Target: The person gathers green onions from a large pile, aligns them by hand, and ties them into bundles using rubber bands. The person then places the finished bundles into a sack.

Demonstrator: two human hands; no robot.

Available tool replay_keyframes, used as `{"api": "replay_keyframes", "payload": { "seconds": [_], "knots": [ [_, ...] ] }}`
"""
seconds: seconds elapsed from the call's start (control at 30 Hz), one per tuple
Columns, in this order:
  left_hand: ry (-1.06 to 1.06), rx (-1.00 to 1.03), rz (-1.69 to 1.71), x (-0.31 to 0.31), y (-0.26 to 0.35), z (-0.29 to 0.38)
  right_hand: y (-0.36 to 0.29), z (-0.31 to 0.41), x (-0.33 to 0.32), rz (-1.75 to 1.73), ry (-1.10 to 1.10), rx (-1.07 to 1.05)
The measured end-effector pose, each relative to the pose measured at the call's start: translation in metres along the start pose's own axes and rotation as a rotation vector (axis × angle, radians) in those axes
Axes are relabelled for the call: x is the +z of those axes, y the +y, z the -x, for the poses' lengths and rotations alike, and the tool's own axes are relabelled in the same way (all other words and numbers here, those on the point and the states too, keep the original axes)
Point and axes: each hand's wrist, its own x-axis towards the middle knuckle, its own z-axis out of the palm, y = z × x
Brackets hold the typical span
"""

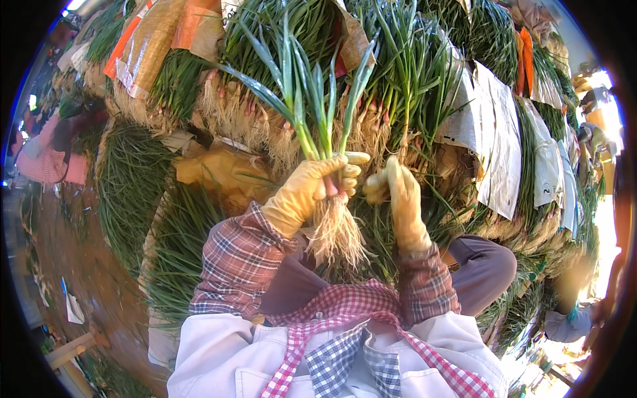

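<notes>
My left hand (303, 191), in a yellowish work glove, grips a small bunch of green onion or young garlic plants (301, 117). Their leaves point up and away, and the pinkish-white bulbs show below the fingers. Pale, stringy roots (338, 234) hang toward my lap. My right hand (398, 199), gloved alike and slightly blurred, is just right of the bunch with its fingers apart. A single thin plant with a yellowed stem (406, 117) stands just beyond its fingertips; whether they touch it is unclear.
Stacked bundles of similar plants (239, 109), roots toward me, form a bank ahead. White woven sheets (497, 134) and an orange-tan sack (149, 45) cover parts. More greens (132, 194) lie left beside a brown floor (74, 248). A person in pink (54, 154) is far left.
</notes>
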Motion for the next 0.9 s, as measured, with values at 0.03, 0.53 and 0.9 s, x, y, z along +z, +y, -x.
{"api": "replay_keyframes", "payload": {
  "seconds": [0.03,0.53,0.9],
  "knots": [
    [0.025,0.018,0.002,0.005,0.003,0.003,0.001,-0.019,-0.005,0.103,0.079,-0.036],
    [0.054,0.399,-0.053,0.025,0.047,0.041,-0.033,-0.168,-0.013,1.824,0.437,-0.204],
    [-0.099,0.310,0.151,0.022,0.009,-0.023,-0.038,-0.179,0.000,1.749,0.062,-0.153]
  ]
}}
